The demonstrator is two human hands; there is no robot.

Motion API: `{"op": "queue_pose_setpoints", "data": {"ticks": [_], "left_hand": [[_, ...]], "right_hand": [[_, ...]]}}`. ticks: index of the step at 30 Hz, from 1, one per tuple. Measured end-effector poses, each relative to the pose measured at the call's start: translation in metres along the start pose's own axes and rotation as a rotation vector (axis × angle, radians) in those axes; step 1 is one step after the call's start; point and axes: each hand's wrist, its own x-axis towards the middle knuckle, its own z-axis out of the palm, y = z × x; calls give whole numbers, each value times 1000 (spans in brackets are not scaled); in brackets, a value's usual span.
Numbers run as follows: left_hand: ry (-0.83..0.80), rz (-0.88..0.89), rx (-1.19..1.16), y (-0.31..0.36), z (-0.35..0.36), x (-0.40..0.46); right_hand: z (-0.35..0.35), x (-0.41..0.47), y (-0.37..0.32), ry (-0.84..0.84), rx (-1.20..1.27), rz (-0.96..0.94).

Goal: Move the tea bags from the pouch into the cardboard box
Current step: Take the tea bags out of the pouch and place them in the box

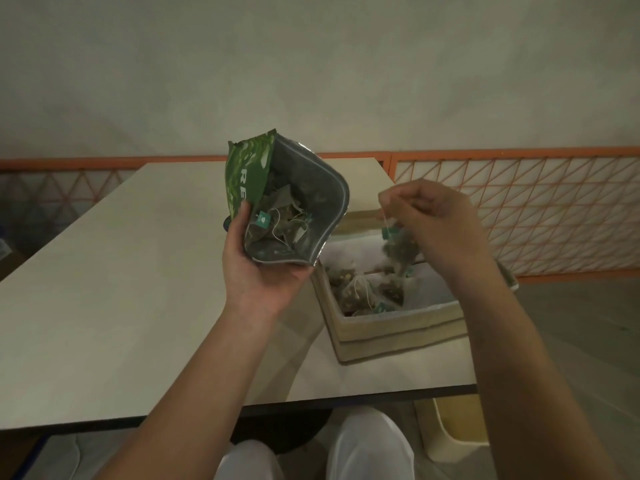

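Observation:
My left hand (258, 268) grips a green pouch (287, 199) from below, holding it above the table with its mouth open toward me. Several tea bags with strings and teal tags lie inside the pouch. My right hand (433, 216) pinches the string of a tea bag (398, 251) that dangles, blurred, over the open cardboard box (398, 327). The box stands on the table at the right and holds several tea bags (363, 289) on a white lining.
The beige table (138, 271) stretches left and back from the box, with its front edge near my knees. An orange lattice railing (536, 209) runs behind on the right. A pale chair (453, 431) stands below the table's right corner.

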Motion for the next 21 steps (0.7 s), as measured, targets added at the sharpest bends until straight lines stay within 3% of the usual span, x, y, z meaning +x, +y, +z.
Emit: {"op": "queue_pose_setpoints", "data": {"ticks": [3, 7, 10, 13, 17, 21], "left_hand": [[-5, -11, 3, -2, 0, 0], [-7, -18, -5, -4, 2, -1], [-14, -18, -3, -4, 2, -2], [-17, -14, -3, -2, 1, -3], [-22, -5, -5, -1, 2, -4], [-32, -7, -17, -1, 4, -5]], "right_hand": [[-3, -4, 16, -232, -172, 105], [10, -2, 36, -366, -402, 187], [19, -2, 39, -632, -419, 237], [26, -3, 37, -856, -596, 219], [28, 2, 44, -823, -633, 259], [26, 2, 50, -525, -575, 237]]}}
